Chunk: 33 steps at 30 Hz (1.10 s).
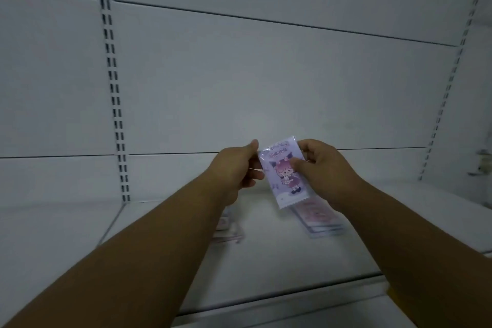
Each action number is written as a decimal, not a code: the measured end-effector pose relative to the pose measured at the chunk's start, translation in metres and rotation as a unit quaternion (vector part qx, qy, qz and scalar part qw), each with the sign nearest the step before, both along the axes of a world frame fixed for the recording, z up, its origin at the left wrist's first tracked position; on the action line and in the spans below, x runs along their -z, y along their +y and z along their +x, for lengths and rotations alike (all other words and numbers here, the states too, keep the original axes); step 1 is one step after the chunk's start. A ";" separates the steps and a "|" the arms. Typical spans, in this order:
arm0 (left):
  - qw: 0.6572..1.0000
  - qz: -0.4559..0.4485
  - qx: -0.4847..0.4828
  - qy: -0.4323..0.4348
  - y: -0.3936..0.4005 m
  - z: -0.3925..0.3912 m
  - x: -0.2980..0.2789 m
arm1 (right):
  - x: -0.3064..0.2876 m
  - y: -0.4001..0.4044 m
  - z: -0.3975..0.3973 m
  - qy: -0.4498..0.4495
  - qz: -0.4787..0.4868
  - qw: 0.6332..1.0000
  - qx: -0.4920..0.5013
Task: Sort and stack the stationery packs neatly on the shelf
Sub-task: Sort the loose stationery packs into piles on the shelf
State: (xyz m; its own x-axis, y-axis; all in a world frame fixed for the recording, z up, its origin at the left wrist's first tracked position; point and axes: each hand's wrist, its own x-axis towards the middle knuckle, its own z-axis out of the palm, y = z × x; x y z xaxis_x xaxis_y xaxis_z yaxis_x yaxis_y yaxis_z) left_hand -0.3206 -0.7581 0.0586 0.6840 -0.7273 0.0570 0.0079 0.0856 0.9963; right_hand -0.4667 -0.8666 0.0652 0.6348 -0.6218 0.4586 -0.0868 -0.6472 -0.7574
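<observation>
I hold a lilac stationery pack with a pink-haired cartoon girl on it upright above the white shelf. My left hand pinches its left edge, and my right hand grips its right side with the thumb on the front. Directly below it a stack of similar packs lies flat on the shelf. A few more packs lie loosely to the left, partly hidden under my left forearm.
The white back panel rises behind the shelf, with slotted uprights at the left and the right. The shelf's front edge runs across below my arms. A small bracket sticks out at the far right.
</observation>
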 end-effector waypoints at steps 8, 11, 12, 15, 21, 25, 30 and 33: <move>0.990 0.084 -0.064 -0.093 -0.093 -0.023 0.022 | 0.016 -0.089 -0.030 0.125 0.060 0.989 0.045; 0.965 0.173 -0.093 -0.175 -0.111 -0.019 0.033 | 0.031 -0.109 -0.019 0.192 0.063 0.978 0.053; 0.952 0.206 -0.105 -0.199 -0.115 -0.017 0.037 | 0.036 -0.113 -0.014 0.209 0.058 0.975 0.053; 0.925 0.273 -0.117 -0.237 -0.121 -0.009 0.047 | 0.051 -0.121 -0.004 0.239 0.014 0.969 0.062; 0.854 0.363 -0.122 -0.351 -0.123 -0.004 0.057 | 0.060 -0.124 -0.003 0.276 -0.116 0.950 0.084; 0.832 0.348 -0.156 -0.404 -0.113 -0.005 0.056 | 0.050 -0.104 0.005 0.198 -0.168 0.964 0.058; 0.807 0.316 -0.192 -0.460 -0.056 -0.002 0.041 | 0.023 -0.050 0.033 0.086 -0.245 0.966 0.008; 0.760 0.321 -0.206 -0.526 0.009 0.008 0.035 | 0.004 -0.002 0.058 0.058 -0.262 0.963 -0.028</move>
State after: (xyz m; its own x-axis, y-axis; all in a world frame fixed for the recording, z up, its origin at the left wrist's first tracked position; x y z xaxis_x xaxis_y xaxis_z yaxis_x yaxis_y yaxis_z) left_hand -0.3122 -0.7496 0.0236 0.6831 -0.5723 0.4537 -0.7175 -0.6421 0.2702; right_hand -0.4083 -0.8685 0.0607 0.7264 -0.2880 0.6240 -0.1049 -0.9438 -0.3134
